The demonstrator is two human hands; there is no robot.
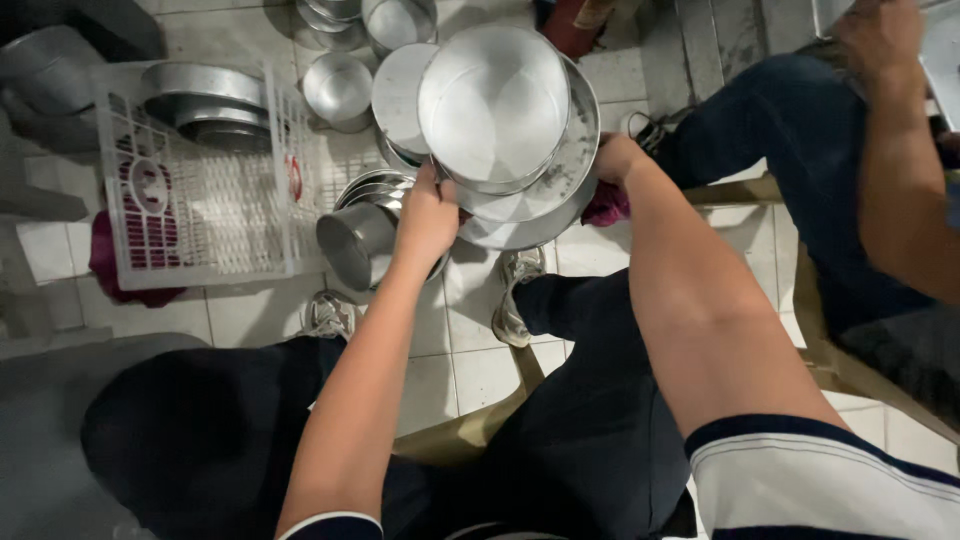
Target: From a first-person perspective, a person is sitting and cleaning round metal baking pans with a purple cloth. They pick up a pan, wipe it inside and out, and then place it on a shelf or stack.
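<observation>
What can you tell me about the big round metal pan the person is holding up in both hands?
The pan is round, shallow and straight-walled, of dull silvery metal, and looks empty. It is tilted so its open side faces the camera. It sits nested in a wider metal pan behind it. The left hand grips the lower left edge of the stack and the right hand the right edge, above a tiled floor.

I see silvery grey metal pans (500, 120) at the top centre, a white lattice crate (200, 200) with red print at upper left, a magenta cloth (607, 205) at centre, white floor tiles (480, 375), navy trousers (590, 440), and white-striped sleeves (830, 480) at lower right.
</observation>
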